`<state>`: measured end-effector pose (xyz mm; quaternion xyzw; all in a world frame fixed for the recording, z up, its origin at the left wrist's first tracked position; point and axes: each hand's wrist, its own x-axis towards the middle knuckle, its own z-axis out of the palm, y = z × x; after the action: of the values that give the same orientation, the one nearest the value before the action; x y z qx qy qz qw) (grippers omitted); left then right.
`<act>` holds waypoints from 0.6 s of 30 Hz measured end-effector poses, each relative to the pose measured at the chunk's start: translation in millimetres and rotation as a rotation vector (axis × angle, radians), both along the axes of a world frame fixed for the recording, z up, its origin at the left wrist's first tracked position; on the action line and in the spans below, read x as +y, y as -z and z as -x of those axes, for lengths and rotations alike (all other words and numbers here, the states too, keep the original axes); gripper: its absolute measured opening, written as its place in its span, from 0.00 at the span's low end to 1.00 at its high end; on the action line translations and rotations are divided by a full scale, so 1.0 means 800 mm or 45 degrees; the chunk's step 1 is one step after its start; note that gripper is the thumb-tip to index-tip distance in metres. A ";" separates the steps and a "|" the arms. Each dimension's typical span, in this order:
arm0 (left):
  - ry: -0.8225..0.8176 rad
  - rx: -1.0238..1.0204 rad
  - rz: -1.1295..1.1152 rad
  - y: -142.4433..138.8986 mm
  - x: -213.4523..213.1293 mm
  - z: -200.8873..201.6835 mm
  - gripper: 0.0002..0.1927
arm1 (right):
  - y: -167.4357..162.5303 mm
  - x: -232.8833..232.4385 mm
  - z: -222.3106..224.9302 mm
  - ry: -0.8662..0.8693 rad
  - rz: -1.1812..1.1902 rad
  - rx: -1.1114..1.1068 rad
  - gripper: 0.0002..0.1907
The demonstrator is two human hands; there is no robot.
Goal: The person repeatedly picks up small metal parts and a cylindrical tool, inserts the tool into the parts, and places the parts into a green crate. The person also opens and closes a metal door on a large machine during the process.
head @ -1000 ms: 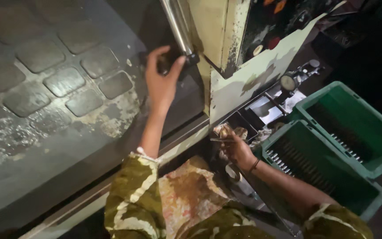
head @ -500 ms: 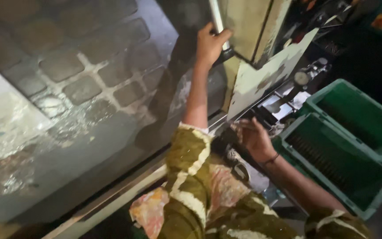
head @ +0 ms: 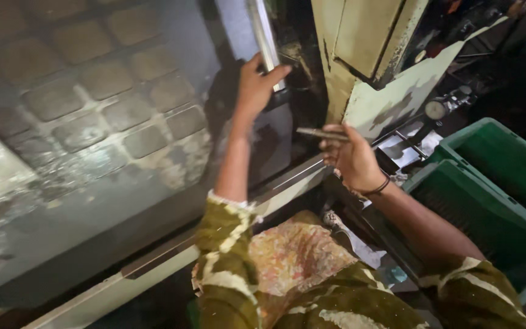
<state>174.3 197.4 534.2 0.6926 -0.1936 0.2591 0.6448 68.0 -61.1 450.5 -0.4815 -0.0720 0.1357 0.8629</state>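
Observation:
My left hand (head: 257,85) is raised and gripping the upright metal handle (head: 263,33) of a machine's sliding door (head: 92,122), a large panel with a glass window. The door stands partly open, showing a dark gap beside the handle. My right hand (head: 351,158) is lifted in front of that gap and pinches a thin dark metal rod (head: 321,133), held roughly level and pointing left.
A cream, paint-chipped machine housing (head: 391,79) rises at the right of the door. Two green plastic crates (head: 494,189) stand at the right. A round dial gauge (head: 436,109) and metal parts lie on the ledge behind them. A patterned cloth (head: 293,256) lies below.
The door has slid left, opening a gap. My left hand stays on the handle. My right hand has risen from the ledge, bringing the rod up towards the opening.

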 end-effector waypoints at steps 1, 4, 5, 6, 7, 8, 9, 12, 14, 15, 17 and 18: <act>-0.019 0.002 -0.040 0.001 0.020 0.018 0.18 | 0.001 0.007 0.001 -0.038 0.045 0.025 0.24; -0.120 0.036 -0.123 -0.002 0.084 0.076 0.19 | 0.003 0.027 0.002 -0.171 0.152 0.072 0.26; -0.161 0.130 -0.129 -0.004 0.105 0.096 0.19 | 0.004 0.035 0.002 -0.233 0.166 0.076 0.26; -0.206 0.228 -0.132 -0.006 0.126 0.117 0.19 | 0.004 0.043 0.000 -0.301 0.182 0.081 0.26; -0.253 0.270 -0.125 -0.007 0.145 0.135 0.20 | 0.004 0.052 -0.004 -0.333 0.206 0.085 0.27; -0.303 0.312 -0.116 -0.010 0.165 0.155 0.20 | 0.002 0.063 -0.006 -0.367 0.231 0.088 0.27; -0.354 0.357 -0.104 -0.012 0.184 0.172 0.20 | 0.002 0.073 -0.012 -0.404 0.257 0.093 0.27; -0.464 0.296 -0.141 -0.022 0.233 0.220 0.15 | -0.003 0.112 -0.037 -0.448 0.321 0.102 0.26; -0.645 0.276 -0.178 -0.033 0.257 0.248 0.14 | -0.007 0.144 -0.057 -0.584 0.346 0.087 0.23; -0.734 0.265 -0.197 -0.041 0.268 0.262 0.14 | -0.008 0.163 -0.068 -0.650 0.358 0.078 0.21; -1.075 0.302 -0.142 -0.064 0.286 0.274 0.18 | -0.008 0.208 -0.091 -0.701 0.338 -0.124 0.21; -1.239 0.317 -0.112 -0.076 0.292 0.275 0.20 | -0.008 0.234 -0.105 -0.719 0.323 -0.225 0.20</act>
<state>-46.1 431.2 594.9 0.7547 0.2194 0.4368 0.4375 152.2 125.7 456.8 -0.5561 -0.2600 0.3353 0.7147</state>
